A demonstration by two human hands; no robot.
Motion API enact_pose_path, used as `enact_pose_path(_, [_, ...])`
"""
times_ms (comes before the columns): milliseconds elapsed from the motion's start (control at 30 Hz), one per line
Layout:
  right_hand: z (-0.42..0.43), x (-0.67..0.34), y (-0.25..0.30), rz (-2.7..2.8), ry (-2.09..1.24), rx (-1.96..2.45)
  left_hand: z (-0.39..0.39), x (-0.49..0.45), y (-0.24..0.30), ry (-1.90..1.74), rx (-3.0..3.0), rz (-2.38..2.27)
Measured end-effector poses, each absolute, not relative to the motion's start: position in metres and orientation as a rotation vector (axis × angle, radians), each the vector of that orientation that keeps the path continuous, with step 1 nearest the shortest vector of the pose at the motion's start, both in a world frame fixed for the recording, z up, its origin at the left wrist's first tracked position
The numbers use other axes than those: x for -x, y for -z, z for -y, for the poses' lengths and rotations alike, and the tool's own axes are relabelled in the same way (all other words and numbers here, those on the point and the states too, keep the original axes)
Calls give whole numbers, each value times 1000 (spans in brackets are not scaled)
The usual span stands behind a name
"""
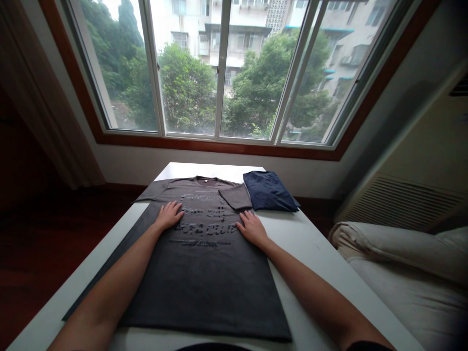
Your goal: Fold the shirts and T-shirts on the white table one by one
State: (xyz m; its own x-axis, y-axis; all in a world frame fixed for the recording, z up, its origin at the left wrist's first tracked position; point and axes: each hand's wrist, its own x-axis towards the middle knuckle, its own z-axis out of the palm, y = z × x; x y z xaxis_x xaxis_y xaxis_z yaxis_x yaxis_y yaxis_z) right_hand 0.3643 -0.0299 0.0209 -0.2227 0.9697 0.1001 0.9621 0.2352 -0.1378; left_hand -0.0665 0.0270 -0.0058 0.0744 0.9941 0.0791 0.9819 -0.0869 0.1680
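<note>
A dark grey T-shirt (pixel 204 282) with black lettering lies spread out on the white table, its neckline at the far end and its hem near me. The left sleeve hangs slightly past the table's edge, while the right sleeve is folded inward over the chest. My left hand (pixel 169 215) rests flat on the shirt's left side, fingers spread. On the right side edge, just below the folded sleeve, my right hand (pixel 252 228) lies flat with its fingers extended. Neither hand grips the fabric.
A folded navy garment (pixel 270 191) sits at the table's far right, touching the grey sleeve. The white table (pixel 310 253) reaches toward the wall under a wide window (pixel 219 142). Right of it stands a beige sofa (pixel 402 273); a curtain (pixel 54 97) hangs at left.
</note>
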Motion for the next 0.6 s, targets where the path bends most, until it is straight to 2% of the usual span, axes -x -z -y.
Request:
enact_pose_path(100, [27,-372,-21,2273,2,1892,-25,65,3,-258,-2240,-2082])
enact_pose_path(300, [43,-355,-25,2597,-154,1473,-24,64,2,-247,-2237,-2086])
enact_pose_path(433, [38,-354,-21,2502,-245,1740,-25,64,2,-259,-2230,-2077])
enact_pose_path(600, [28,-366,-18,2299,-125,1964,-24,63,1,-255,-2230,-2076])
